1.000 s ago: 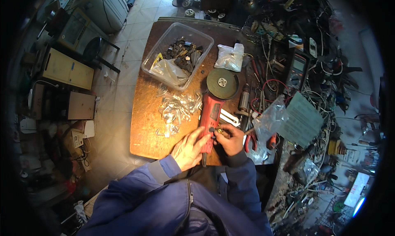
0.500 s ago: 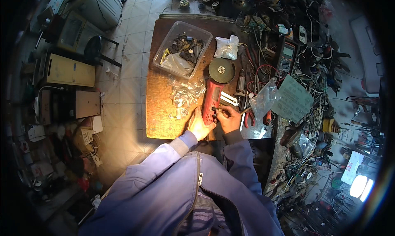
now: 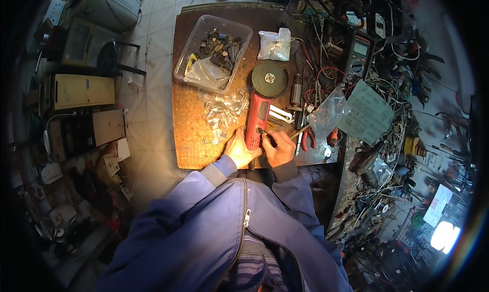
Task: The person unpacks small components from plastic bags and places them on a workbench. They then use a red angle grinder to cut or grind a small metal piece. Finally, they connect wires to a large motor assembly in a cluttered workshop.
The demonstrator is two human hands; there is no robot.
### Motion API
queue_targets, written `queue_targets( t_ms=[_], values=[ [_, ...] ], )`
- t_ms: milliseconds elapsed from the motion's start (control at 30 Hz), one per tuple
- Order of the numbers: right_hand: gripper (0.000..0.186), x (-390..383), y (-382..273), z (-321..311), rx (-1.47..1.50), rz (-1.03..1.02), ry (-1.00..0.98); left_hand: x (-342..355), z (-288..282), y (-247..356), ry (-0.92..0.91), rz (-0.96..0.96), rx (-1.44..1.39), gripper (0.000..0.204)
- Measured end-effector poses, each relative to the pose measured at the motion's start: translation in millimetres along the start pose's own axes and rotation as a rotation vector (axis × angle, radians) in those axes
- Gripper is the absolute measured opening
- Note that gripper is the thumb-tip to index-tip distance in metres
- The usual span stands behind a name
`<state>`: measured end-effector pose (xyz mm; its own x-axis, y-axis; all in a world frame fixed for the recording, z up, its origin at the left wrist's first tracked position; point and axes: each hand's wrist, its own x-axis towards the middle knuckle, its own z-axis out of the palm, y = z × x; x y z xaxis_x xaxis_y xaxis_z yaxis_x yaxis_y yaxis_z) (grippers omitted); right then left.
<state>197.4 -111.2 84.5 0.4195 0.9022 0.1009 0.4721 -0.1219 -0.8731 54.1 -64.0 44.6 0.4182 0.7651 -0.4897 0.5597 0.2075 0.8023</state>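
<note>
Red grinder [image 3: 258,117]: on the table [image 3: 191,152], near end between the hands, disc [image 3: 269,79] far.
Left hand [image 3: 240,148]: curled around the grinder's near left side, gripping.
Right hand [image 3: 278,148]: fingertips pinched on a small piece [image 3: 261,131] at the grinder's right, too tiny to identify.

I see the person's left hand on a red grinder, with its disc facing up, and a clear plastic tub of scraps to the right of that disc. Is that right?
Not quite: the clear plastic tub of scraps is to the left of the disc, as the head view shows. The left hand is indeed on the red grinder.
</note>
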Motion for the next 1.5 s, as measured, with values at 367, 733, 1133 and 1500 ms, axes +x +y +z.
queue_targets(
  t_ms=[367, 733, 1133, 1500],
  values=[
    [0.017, 12, -5, 2, -0.047, 0.069, -0.088, 6, 6, -5, 0.013, -0.025, -0.016, 0.078],
    [0.017, 25, -10, 2, -0.112, 0.148, -0.174, 7, 2, -1, -0.024, -0.029, 0.006, 0.081],
    [0.015, 37, -10, -1, -0.151, 0.132, -0.288, 4, -5, 11, -0.049, -0.108, 0.023, 0.095],
    [0.014, 33, -7, -3, -0.076, 0.07, -0.255, 6, 6, -7, 0.022, 0.001, 0.028, 0.085]
  ],
)
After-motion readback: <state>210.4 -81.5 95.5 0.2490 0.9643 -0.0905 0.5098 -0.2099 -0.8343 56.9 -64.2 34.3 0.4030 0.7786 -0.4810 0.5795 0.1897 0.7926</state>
